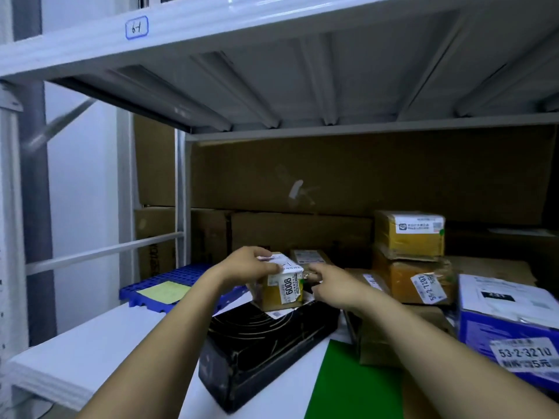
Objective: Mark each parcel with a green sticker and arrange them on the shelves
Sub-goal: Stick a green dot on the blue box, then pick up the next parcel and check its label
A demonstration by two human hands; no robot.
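A small yellow parcel (279, 290) with a white label reading 6008 stands on top of a black box (260, 349) on the white shelf (84, 352). My left hand (249, 264) grips the parcel's top left edge, fingers curled over it. My right hand (328, 284) reaches in from the right, and its fingertips touch the parcel's upper right corner, where a small green dot (301, 280) shows. A green sticker sheet (354, 385) lies on the shelf in front of me.
Stacked yellow and orange parcels (411, 255) stand at the back right, the top one with a green dot. A blue-and-white box (511, 325) sits at the far right, a brown box (393, 334) beside it. A blue plastic pallet (169, 279) lies left. Large cardboard boxes (332, 176) line the back.
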